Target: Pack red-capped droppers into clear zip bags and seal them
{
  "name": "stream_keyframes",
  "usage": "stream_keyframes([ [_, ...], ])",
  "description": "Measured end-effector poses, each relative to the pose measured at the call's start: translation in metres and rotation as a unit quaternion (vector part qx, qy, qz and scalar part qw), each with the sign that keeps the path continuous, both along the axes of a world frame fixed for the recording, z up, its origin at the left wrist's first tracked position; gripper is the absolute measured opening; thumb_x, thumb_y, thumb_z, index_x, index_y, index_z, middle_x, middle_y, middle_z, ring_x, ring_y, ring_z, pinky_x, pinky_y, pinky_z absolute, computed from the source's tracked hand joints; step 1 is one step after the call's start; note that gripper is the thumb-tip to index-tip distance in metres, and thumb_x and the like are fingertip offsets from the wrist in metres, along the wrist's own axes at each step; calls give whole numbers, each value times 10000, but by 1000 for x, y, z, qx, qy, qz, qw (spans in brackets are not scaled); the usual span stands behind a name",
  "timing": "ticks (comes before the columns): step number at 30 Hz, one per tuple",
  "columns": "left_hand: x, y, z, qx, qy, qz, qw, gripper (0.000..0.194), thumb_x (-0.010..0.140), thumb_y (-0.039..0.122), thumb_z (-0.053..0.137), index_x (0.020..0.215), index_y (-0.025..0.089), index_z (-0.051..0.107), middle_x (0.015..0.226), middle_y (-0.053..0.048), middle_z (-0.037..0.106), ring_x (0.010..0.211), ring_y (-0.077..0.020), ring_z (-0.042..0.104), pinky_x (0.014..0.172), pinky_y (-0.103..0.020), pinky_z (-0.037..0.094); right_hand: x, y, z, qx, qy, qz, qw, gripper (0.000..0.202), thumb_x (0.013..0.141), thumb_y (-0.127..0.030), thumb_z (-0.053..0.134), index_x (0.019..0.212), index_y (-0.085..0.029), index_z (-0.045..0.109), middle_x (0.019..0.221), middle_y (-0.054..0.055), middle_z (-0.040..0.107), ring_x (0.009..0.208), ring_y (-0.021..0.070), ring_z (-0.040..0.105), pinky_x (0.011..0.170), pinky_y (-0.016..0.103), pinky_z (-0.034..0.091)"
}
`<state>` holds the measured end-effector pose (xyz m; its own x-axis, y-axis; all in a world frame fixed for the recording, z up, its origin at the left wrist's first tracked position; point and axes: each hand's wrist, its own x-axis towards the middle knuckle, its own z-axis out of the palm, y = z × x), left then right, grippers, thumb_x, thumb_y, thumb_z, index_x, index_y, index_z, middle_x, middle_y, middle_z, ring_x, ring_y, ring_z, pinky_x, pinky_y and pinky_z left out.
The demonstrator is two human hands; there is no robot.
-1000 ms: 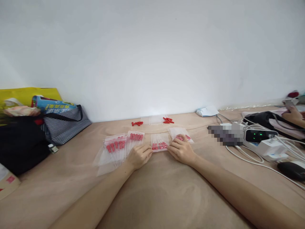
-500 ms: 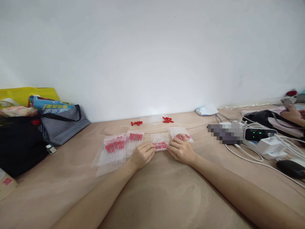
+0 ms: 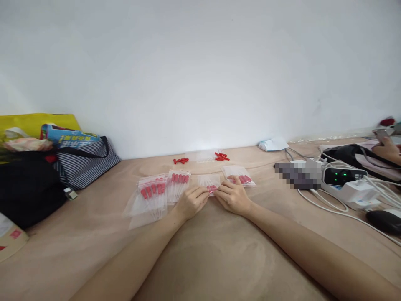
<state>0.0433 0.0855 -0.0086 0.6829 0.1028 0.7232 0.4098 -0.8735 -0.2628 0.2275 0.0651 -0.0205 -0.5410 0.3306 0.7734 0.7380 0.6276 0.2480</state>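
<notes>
My left hand (image 3: 191, 202) and my right hand (image 3: 233, 196) meet at the near edge of a small clear zip bag (image 3: 209, 182) with red caps inside, fingertips pinching it from both sides. To the left lie two stacks of similar filled bags (image 3: 152, 194), (image 3: 178, 184). Another filled bag (image 3: 239, 174) lies just beyond my right hand. Further back, against the wall, loose red caps (image 3: 180, 161), (image 3: 221, 157) flank a row of thin clear tubes (image 3: 205, 156).
A striped tote (image 3: 83, 163), a black bag (image 3: 26, 186) and a yellow bag stand at the left. At the right are a power strip with chargers (image 3: 344, 182), white cables and a black mouse (image 3: 384, 220). Another person's hand (image 3: 388, 148) holds a phone at far right.
Both hands have slid inward along the small bag's near edge until the fingertips nearly meet at its middle; most of the red caps are now covered by the fingers.
</notes>
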Motion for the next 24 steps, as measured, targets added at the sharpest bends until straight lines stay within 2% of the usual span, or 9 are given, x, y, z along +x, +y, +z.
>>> stream_keyframes([
  [6,1,-3,4,25,24,9,999,191,836,118,430,730,118,589,725,-49,635,652,-144,583,609,-260,493,-5,-1,0,1,-16,8,1000,179,822,-154,426,770,-187,594,653,-12,592,694,112,461,848,339,233],
  [16,-10,1,5,59,42,37,997,157,832,104,443,759,112,582,722,-57,625,669,-152,586,619,-274,488,-1,2,-2,-10,-5,-10,1000,178,800,-123,416,720,-179,565,626,-11,553,683,112,449,846,343,220],
  [24,-5,0,5,68,41,17,997,135,823,101,447,790,122,576,788,-53,646,732,-151,601,673,-284,506,-3,1,-2,-15,18,-3,1000,159,798,-133,429,739,-177,570,620,-10,550,673,115,453,828,334,235],
])
